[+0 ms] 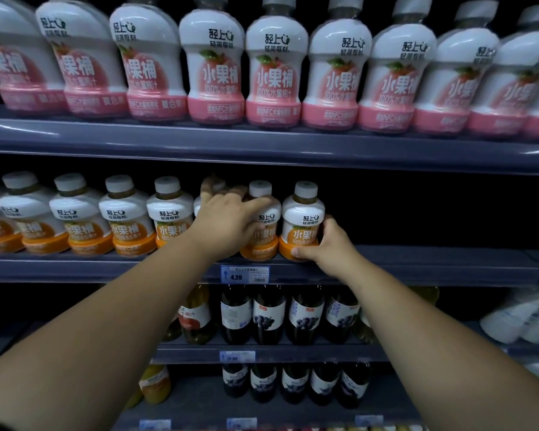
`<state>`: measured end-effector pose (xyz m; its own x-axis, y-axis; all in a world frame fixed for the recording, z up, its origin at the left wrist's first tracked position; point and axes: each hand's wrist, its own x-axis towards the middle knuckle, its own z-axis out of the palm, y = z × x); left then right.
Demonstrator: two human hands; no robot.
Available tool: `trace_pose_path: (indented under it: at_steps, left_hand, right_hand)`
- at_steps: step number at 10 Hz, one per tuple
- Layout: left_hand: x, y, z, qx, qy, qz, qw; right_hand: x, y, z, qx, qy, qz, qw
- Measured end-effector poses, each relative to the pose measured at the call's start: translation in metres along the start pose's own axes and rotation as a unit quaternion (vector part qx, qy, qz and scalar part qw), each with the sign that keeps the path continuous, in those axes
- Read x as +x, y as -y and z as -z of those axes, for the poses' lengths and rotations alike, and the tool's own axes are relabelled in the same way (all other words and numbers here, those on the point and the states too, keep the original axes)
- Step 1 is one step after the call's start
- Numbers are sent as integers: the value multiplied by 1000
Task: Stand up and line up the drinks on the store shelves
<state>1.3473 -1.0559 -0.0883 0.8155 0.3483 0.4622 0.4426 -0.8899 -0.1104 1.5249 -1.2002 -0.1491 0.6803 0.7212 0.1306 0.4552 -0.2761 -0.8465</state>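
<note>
I count nine pink bottles (212, 73) on the top shelf (262, 138), though the right edge blurs. On the next shelf (417, 259) stand eight orange bottles (122, 219), one mostly hidden behind my left hand (227, 222). Below are four dark grape bottles (268, 315) in a row, and five more lower down. Five price tags (245, 273) show.
</note>
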Motion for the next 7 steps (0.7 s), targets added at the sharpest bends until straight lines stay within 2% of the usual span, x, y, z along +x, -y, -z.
trace_pose_path:
  at_steps: [2, 3, 4, 6, 7]
  left_hand:
    - [-2, 5, -13, 13, -38, -18, 999]
    - [-4, 4, -12, 3, -34, -19, 999]
    - [-15, 10, -9, 21, -50, -31, 998]
    - [-66, 86, 8, -12, -53, -67, 996]
    - [-92, 135, 27, -55, -21, -62, 996]
  right_hand:
    - [-4, 0, -1, -3, 4, 14, 1000]
    - [-8, 2, 0, -23, 9, 10, 1000]
    - [-19, 6, -6, -21, -34, 13, 999]
    - [-63, 44, -48, -48, -136, -4, 990]
    - [-92, 81, -81, -102, -126, -39, 986]
